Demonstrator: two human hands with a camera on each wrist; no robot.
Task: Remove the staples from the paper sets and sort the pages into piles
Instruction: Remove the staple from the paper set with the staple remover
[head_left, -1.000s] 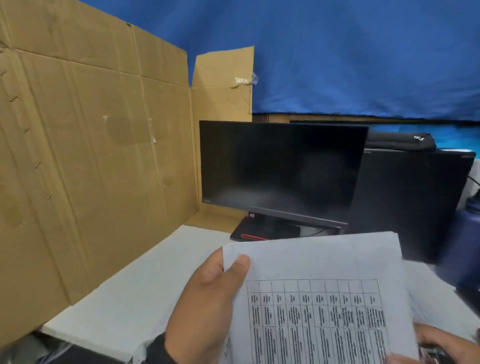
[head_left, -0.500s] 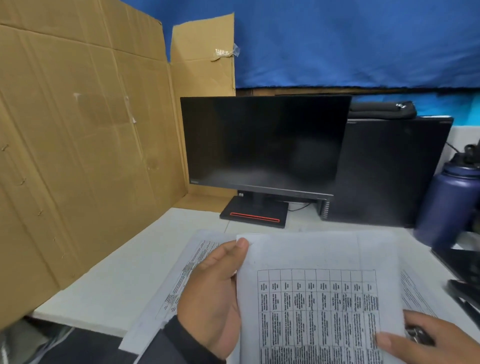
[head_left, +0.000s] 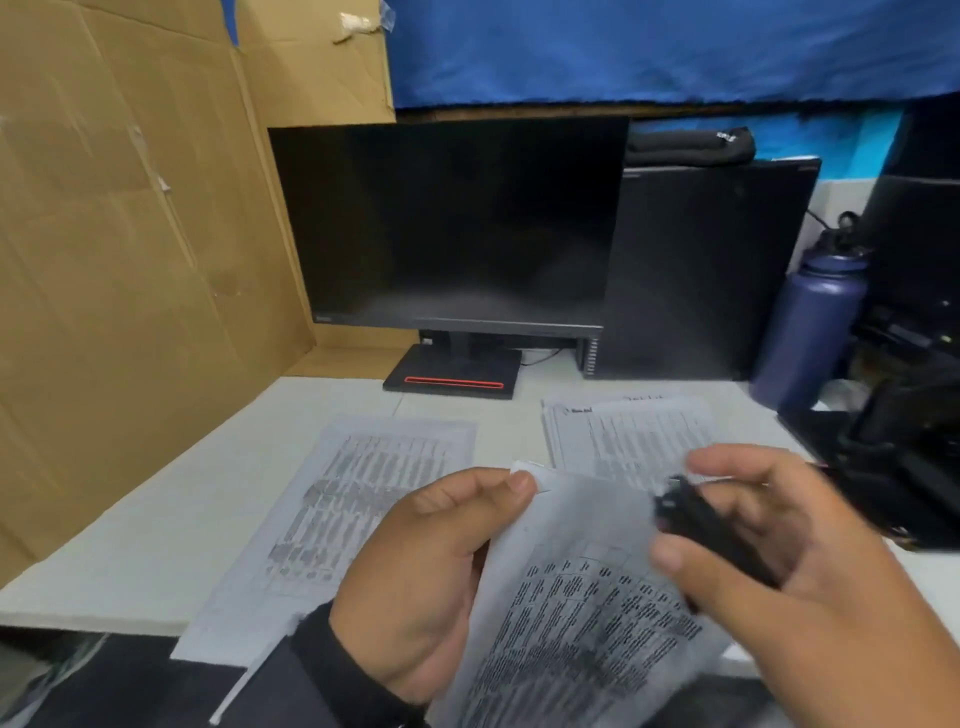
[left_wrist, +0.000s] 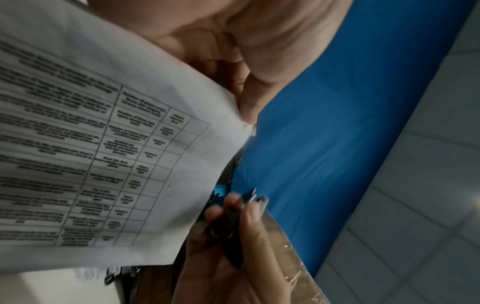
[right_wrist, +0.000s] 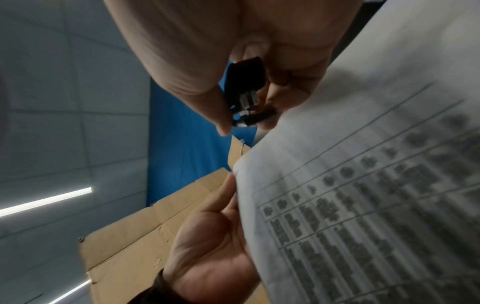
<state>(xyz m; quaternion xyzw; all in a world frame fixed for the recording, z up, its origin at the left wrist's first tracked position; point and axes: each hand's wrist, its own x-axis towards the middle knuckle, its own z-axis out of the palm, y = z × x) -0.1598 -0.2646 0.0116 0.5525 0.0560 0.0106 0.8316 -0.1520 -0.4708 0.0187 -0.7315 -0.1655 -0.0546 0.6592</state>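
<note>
Paper set (head_left: 571, 623) hangs above the tabletop (head_left: 130, 519), its top corner pinched by the left hand (head_left: 431, 582), thumb curled over the edge. Right hand (head_left: 810, 566), at three o'clock from that corner and near it, grips a black staple remover (head_left: 696, 525), nose aimed toward nine o'clock. No staple is visible. Two piles (head_left: 363, 493) lie on the tabletop at twelve o'clock.

Matt paper set (head_left: 571, 613), corrugated cardboard (head_left: 130, 260)

A dark monitor (head_left: 447, 223) stood before me on the tabletop (head_left: 156, 519), cardboard (head_left: 119, 234) to my left, a navy bottle (head_left: 810, 332) to my right.
</note>
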